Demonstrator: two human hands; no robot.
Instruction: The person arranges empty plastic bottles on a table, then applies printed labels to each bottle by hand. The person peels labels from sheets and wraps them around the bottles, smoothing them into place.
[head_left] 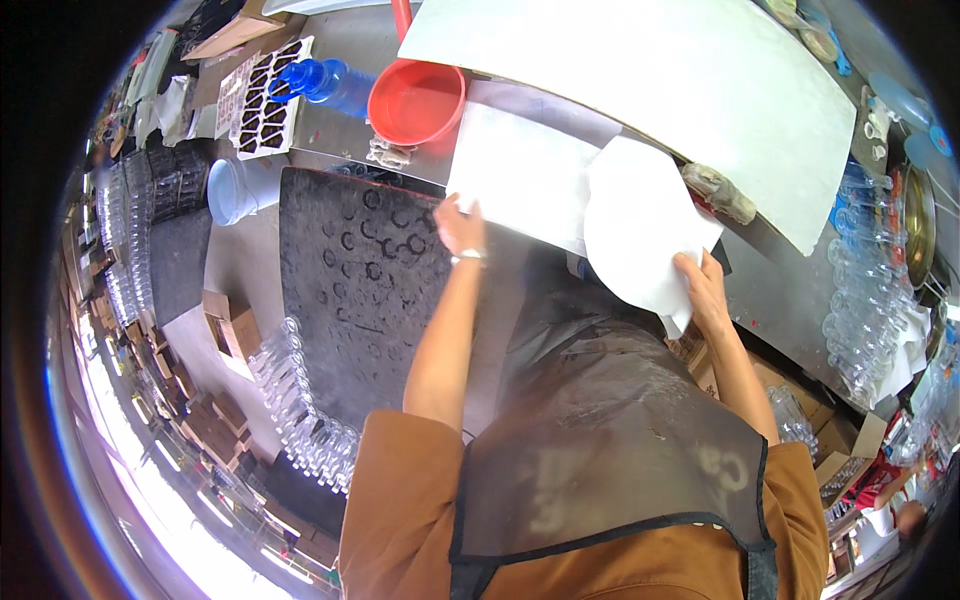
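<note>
You wear a brown top [620,565] under a sheer, dark apron [625,450]; from the apron's bib, the left sleeve [395,500] lies toward nine o'clock and the right sleeve [797,500] toward four. Your apron has black edging [700,519], black straps [762,575] toward eight and four, creases toward twelve, and pale, blurred markings [725,470] near nine and three. Toward eleven, a white band [467,258] circles your left wrist.

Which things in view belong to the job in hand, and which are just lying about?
In the job:
rounded white sheet, held by the right hand
flat white sheet, with the left hand at its near corner

Apparently just lying about:
red bowl
blue bottle
pale bucket
</note>
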